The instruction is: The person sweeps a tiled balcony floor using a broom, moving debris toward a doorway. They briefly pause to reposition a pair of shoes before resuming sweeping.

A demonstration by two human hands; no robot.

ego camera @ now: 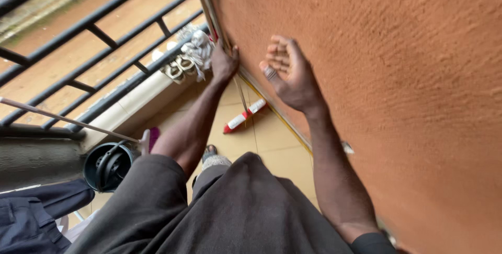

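A head-worn camera looks down the front of a person standing on a balcony beside a rough, textured orange-brown plastered wall. The person's left hand is wrapped around a thin, pale metal pole with an orange fitting near its top, gripping it low where it runs alongside the wall's edge; the grip seems placed to keep the pole upright and steady against the wall. The right hand is apart from it, empty, fingers spread and slightly curled with the palm turned towards the plaster, close to the surface; whether it touches the wall cannot be told.

On the beige tiled floor below the hands lies a red and white tube-shaped cartridge, flat on its side near the foot of the wall. Pale, light-coloured shoes sit bunched at the base of the black metal balcony railing, tucked out of the walking space. Lower left, a round black bucket holding coiled dark hose or cable stands against the low parapet, with a thin light stick slanting above it. Dark blue cloth lies in the corner. The person wears a dark grey garment
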